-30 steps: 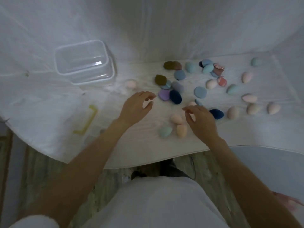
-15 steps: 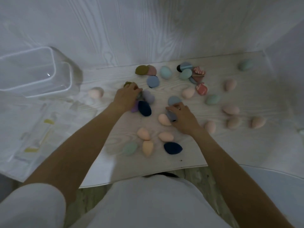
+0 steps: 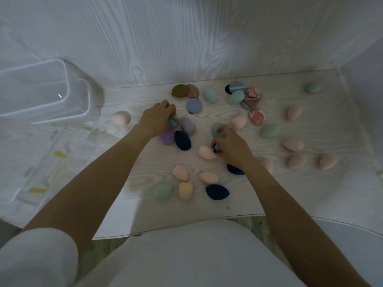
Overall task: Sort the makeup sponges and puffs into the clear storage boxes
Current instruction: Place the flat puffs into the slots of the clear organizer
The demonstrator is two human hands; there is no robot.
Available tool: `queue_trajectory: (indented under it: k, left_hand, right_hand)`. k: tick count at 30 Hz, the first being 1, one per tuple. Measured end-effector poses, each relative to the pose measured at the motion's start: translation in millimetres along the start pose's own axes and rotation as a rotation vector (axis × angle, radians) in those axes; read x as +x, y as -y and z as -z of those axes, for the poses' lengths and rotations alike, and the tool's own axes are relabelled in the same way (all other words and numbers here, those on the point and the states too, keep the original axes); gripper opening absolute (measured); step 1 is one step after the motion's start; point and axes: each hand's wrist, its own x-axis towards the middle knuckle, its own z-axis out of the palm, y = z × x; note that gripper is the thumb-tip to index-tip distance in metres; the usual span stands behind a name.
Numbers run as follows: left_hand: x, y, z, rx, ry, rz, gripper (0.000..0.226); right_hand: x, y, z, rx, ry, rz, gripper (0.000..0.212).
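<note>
While both hands work among the loose pieces, the head view shows the sort barely begun. The clear storage boxes [image 3: 44, 90] stand at the far left of the table [image 3: 310, 193], nested or close together, and nothing coloured shows inside them. Every sponge and puff in sight lies on the tabletop, well apart from the boxes except for one pink sponge [image 3: 121, 118] near them.

The left hand [image 3: 157, 119] has its fingers curled down over a pale blue piece [image 3: 173, 121] beside the lilac sponge [image 3: 187, 125] and purple puff [image 3: 167, 136]; it appears to grip that piece. The right hand [image 3: 232, 146] is curled over a grey-blue puff [image 3: 217, 127], next to a peach sponge [image 3: 206, 152]; whether it has a firm hold cannot be told.

Judgement: nothing is boxed, and the whole spread remains to be sorted.
</note>
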Motion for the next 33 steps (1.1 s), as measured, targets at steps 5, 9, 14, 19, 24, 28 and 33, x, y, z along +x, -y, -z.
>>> queue_trajectory:
  k: [5, 9, 14, 19, 24, 28, 33]
  left_hand:
    - [-6, 8, 4, 0.111, -0.101, -0.139, 0.007]
    - [-17, 19, 5, 0.127, -0.234, -0.339, 0.019]
    - [-68, 39, 27, -0.053, -0.41, -0.441, 0.008]
    - [-167, 69, 33, -0.458, -0.495, -0.118, 0.01]
    - [-263, 112, 10, -0.575, -0.522, 0.172, 0.021]
    - [-315, 146, -1, -0.507, -0.531, 0.175, 0.018]
    - [-325, 166, -4, -0.314, -0.428, 0.003, 0.025]
  right_hand:
    - [-11, -4, 2, 0.132, -0.214, -0.116, 0.016]
    - [-22, 27, 11, 0.241, -0.366, -0.082, 0.017]
    - [-23, 93, 4, 0.36, -0.401, 0.007, 0.017]
    - [-19, 165, -16, 0.482, -0.268, 0.095, 0.02]
    - [-19, 219, -40, 0.499, -0.185, 0.164, 0.016]
    - [-20, 261, -57, 0.519, -0.2, 0.216, 0.014]
    - [-23, 294, -68, 0.564, -0.193, 0.196, 0.014]
